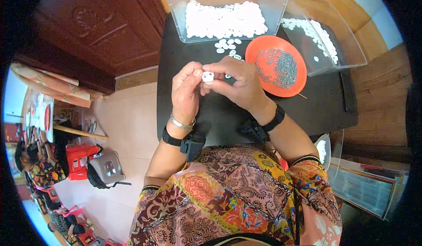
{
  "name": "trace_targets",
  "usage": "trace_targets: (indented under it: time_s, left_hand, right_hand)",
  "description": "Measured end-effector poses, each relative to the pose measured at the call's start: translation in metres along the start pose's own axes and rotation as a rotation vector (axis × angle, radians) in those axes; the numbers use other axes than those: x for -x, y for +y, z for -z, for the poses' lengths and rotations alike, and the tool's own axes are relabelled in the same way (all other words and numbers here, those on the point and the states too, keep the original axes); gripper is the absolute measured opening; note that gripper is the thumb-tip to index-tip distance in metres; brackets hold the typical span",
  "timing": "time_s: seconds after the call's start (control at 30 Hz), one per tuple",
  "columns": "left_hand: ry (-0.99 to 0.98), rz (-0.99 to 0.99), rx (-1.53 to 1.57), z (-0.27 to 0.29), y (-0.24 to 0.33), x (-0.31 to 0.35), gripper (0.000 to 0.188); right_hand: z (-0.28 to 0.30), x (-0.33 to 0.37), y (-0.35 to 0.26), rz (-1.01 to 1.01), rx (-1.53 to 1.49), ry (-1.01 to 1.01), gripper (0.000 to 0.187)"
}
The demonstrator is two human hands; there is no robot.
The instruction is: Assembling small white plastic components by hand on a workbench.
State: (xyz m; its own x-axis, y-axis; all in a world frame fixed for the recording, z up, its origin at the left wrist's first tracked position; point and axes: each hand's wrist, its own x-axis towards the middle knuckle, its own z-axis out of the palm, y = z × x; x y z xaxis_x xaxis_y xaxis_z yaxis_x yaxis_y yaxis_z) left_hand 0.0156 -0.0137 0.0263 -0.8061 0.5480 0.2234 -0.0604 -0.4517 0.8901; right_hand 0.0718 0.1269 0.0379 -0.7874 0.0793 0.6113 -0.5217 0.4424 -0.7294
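Note:
Above the dark table, a small white plastic piece with dark holes is pinched between my two hands. My left hand grips it from the left with thumb and fingers closed. From the right, the thumb and index finger of my right hand close on the same piece. Just beyond my fingers, several loose white oval pieces lie on the table, some partly hidden by my right hand. An orange plate beside my right hand holds a heap of small grey metal pins or screws.
A clear plastic bin full of white pieces stands at the table's far edge. Another clear bin with white pieces is at the far right. A thin stick pokes out under the plate. People sit at the far left near a grey stool.

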Motion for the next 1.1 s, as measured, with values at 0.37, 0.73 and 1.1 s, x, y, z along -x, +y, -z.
trace_targets:
  time_s: [0.37,0.73,1.1]
  left_hand:
    - [-0.019,-0.048,-0.042,-0.0014,0.0013,0.0006,0.025]
    - [-0.002,-0.069,-0.027,-0.0016,0.0009,0.0016,0.025]
    - [0.007,-0.105,-0.062,-0.0057,0.0021,0.0022,0.022]
  right_hand:
    - [-0.001,-0.0003,-0.0001,0.059,0.005,0.039,0.027]
    - [-0.0009,-0.0001,-0.0009,0.059,-0.023,0.03,0.026]
    - [-0.0033,0.0022,0.0056,0.121,0.012,0.071,0.032]
